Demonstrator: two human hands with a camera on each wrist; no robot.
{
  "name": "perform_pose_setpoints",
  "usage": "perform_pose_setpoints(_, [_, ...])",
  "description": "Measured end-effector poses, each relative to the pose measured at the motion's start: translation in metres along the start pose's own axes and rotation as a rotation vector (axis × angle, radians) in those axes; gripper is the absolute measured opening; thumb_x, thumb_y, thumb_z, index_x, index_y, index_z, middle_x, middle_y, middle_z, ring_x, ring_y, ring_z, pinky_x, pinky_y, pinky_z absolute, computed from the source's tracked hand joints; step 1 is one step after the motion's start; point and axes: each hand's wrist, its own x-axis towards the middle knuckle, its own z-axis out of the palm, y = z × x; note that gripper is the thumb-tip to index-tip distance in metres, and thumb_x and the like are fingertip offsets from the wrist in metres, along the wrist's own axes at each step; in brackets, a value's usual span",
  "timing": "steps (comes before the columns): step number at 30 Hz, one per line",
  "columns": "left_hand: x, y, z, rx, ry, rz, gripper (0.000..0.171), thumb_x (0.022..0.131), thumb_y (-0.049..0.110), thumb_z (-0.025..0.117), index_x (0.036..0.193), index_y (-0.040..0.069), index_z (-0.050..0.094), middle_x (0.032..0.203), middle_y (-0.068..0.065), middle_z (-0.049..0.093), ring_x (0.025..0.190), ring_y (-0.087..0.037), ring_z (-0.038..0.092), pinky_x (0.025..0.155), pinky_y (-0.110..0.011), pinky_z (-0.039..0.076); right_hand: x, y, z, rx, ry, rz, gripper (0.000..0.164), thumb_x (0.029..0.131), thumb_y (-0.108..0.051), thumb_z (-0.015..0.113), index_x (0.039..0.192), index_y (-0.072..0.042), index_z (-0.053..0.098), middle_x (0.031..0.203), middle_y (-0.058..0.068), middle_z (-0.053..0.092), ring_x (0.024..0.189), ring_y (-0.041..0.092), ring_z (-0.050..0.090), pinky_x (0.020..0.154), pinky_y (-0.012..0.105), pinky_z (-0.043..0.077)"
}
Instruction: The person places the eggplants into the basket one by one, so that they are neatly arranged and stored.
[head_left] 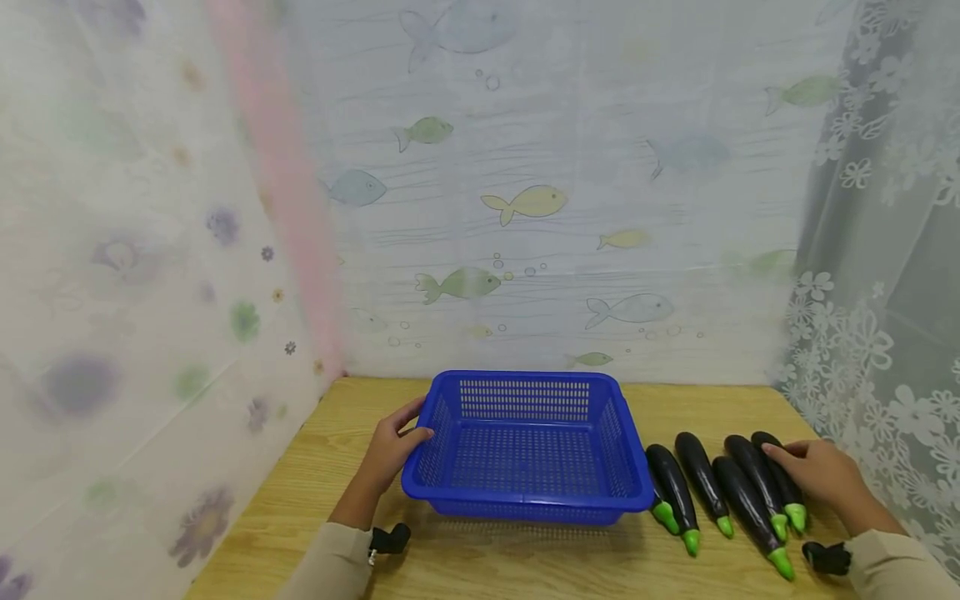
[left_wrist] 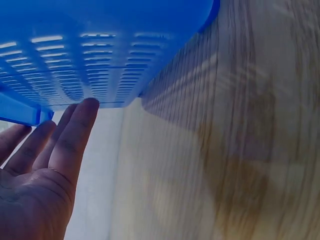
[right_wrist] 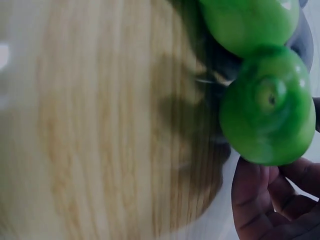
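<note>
A blue plastic basket (head_left: 525, 505) with slotted walls sits in the middle of the wooden table in the head view, with nothing inside. My left hand (head_left: 392, 446) grips its left rim, thumb over the top and fingers along the outside. In the left wrist view, those fingers (left_wrist: 75, 137) reach up beside the slotted blue wall (left_wrist: 100, 60). At the far right, my right hand (head_left: 823, 475) holds the outermost eggplant (head_left: 780, 477) from its right side, thumb on top. That eggplant's green stem end (right_wrist: 267, 107) faces the right wrist camera, just above my fingers (right_wrist: 250, 200).
Several more dark eggplants (head_left: 693, 471) lie side by side between the basket and my right hand, green ends toward me. The leftmost is partly hidden by the basket. Behind the wooden table (head_left: 525, 567) hangs a fish-patterned curtain (head_left: 525, 250); a floral sheet (head_left: 150, 292) hangs at left.
</note>
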Motion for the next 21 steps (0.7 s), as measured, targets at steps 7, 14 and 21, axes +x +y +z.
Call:
perform_pose_setpoints(7, [-0.002, -0.001, 0.002, -0.063, 0.029, -0.022, 0.058, 0.096, 0.007, 0.066, 0.152, 0.013, 0.052, 0.148, -0.022, 0.057, 0.125, -0.044, 0.064, 0.091, -0.048, 0.061, 0.000, -0.003, -0.002, 0.000, 0.007, 0.005, 0.079, 0.105, -0.055, 0.045, 0.124, 0.020, 0.060, 0.118, 0.041, 0.064, 0.100, 0.054, 0.065, 0.080, 0.059, 0.054])
perform_pose_setpoints(14, [-0.004, 0.000, 0.003, -0.079, 0.023, -0.033, 0.060, 0.095, 0.005, 0.065, 0.153, 0.012, 0.050, 0.147, -0.024, 0.058, 0.123, -0.045, 0.065, 0.090, -0.048, 0.061, -0.004, -0.007, -0.010, -0.006, 0.028, 0.023, 0.082, 0.104, -0.056, 0.045, 0.125, 0.023, 0.056, 0.118, 0.043, 0.062, 0.100, 0.055, 0.063, 0.078, 0.058, 0.054])
perform_pose_setpoints(21, [-0.005, 0.004, 0.001, -0.061, -0.013, -0.033, 0.065, 0.095, 0.005, 0.066, 0.157, 0.011, 0.045, 0.161, -0.019, 0.043, 0.128, -0.045, 0.062, 0.091, -0.047, 0.061, -0.005, -0.015, -0.021, 0.004, 0.034, 0.014, 0.088, 0.104, -0.059, 0.042, 0.129, 0.024, 0.052, 0.120, 0.044, 0.062, 0.098, 0.053, 0.065, 0.074, 0.055, 0.054])
